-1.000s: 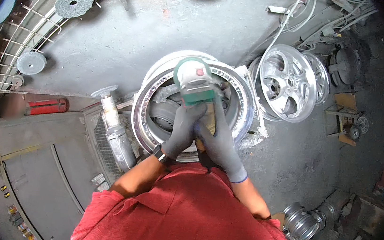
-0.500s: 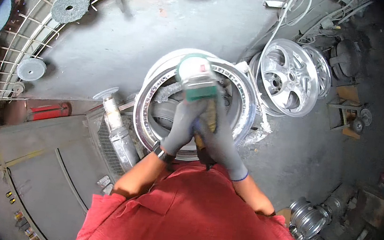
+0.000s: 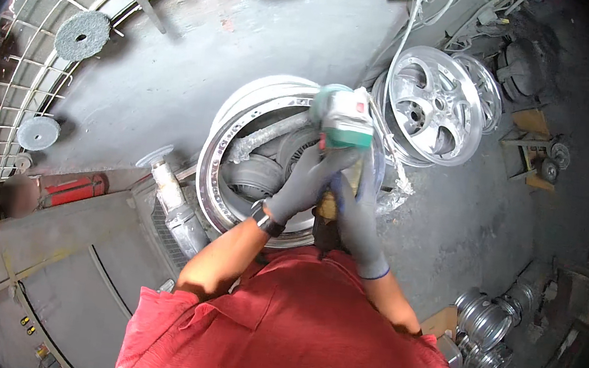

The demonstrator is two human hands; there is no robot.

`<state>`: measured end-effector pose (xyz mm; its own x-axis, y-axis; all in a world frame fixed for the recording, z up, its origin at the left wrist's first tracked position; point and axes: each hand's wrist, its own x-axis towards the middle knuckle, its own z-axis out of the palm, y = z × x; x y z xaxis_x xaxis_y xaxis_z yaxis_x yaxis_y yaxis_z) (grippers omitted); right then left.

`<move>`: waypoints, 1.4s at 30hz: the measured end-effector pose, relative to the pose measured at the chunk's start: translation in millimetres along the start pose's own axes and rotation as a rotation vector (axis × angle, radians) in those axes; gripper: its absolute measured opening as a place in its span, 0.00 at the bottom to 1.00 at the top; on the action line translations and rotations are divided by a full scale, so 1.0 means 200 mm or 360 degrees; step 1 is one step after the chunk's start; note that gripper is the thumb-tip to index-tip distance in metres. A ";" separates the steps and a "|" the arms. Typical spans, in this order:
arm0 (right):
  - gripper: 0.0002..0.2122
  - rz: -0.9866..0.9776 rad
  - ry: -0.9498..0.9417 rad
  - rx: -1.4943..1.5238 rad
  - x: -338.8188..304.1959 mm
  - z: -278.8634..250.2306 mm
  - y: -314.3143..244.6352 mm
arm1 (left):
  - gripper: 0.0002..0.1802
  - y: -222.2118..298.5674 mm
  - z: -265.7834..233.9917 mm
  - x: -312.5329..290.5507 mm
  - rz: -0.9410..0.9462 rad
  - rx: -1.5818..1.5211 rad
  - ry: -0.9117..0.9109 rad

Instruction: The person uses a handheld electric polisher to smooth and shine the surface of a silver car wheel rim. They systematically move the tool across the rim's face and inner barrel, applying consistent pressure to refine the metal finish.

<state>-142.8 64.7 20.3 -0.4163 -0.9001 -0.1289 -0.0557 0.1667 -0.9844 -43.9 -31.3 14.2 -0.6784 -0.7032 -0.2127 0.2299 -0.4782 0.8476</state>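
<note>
Both my hands wear grey gloves and grip an angle polisher (image 3: 349, 133) with a green and white head and a yellowish body. My left hand (image 3: 303, 187) is closed around the part just behind the head. Farther back, my right hand (image 3: 363, 228) wraps the body from the right side. Beneath the tool lies a round metal wheel rim (image 3: 208, 187) with a shiny lip and small marks around its ring. The polisher's head is over the far right part of this rim; whether it touches the metal is hidden. Through the rim's opening a grey tyre-like round part (image 3: 255, 176) shows.
To the right, a silver spoked wheel (image 3: 434, 105) leans with others behind it. More shiny rims (image 3: 482, 318) are stacked at lower right. Left of the rim stands another power tool (image 3: 179, 207) with a disc. Abrasive discs (image 3: 82, 36) hang on a wire grid; a red cylinder (image 3: 76, 188) lies below.
My hands have carried the polisher to the right across the rim, and its head has swung toward the rim's right side. More of the rim's inside shows now. The whole view has shifted slightly.
</note>
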 end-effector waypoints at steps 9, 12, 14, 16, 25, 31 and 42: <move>0.42 -0.0260 -0.0457 -0.0097 0.01 0.17 -0.02 | 0.23 -0.10 -0.33 -0.24 0.0418 0.0723 0.0273; 0.42 -0.0488 -0.0728 -0.0085 0.02 0.23 -0.03 | 0.35 -0.25 -0.29 -0.37 0.0457 -0.0389 0.0855; 0.41 -0.0545 -0.0701 -0.0135 0.03 0.22 -0.03 | 0.39 -0.31 -0.32 -0.37 0.0437 -0.0491 0.0806; 0.40 -0.0387 -0.0699 -0.0091 0.03 0.17 -0.04 | 0.40 -0.30 -0.29 -0.33 0.0403 -0.0399 0.0731; 0.26 -0.0022 0.0179 0.0035 -0.14 -0.04 0.47 | 0.22 -0.19 0.00 0.09 0.0111 0.0754 -0.0123; 0.25 0.0489 0.0155 0.0933 -0.15 0.03 0.35 | 0.22 -0.16 -0.03 0.10 -0.0169 0.0634 -0.0255; 0.41 -0.0697 -0.1071 -0.0529 -0.01 0.29 -0.12 | 0.41 -0.19 -0.21 -0.58 0.0447 -0.0828 0.0873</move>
<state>-87.0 39.7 37.0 0.3237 -0.9401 0.1067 -0.3912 -0.2357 -0.8896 54.5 45.5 -13.0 -0.1385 -0.9271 -0.3482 0.7281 -0.3337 0.5988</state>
